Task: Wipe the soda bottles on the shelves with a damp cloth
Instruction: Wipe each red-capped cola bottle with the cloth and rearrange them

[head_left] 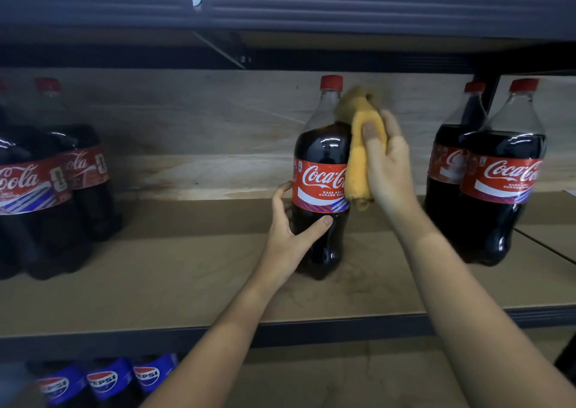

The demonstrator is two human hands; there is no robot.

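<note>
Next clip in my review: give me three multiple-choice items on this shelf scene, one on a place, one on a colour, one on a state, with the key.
1. Where is the folded yellow cloth?
A. against the right side of the middle dark cola bottle with the red label
B. lying on the wooden shelf board
C. draped over the blue-labelled Pepsi bottles

2. What colour is the middle bottle's screw cap?
A. blue
B. red
C. white

3. What is the left hand doing?
A. hanging idle
B. holding the cloth
C. gripping the bottle's lower body

Key: 1 A, the right hand presses it there; 2 B, the cap shows red; 3 C, thumb and fingers wrap the bottle below the label.
</note>
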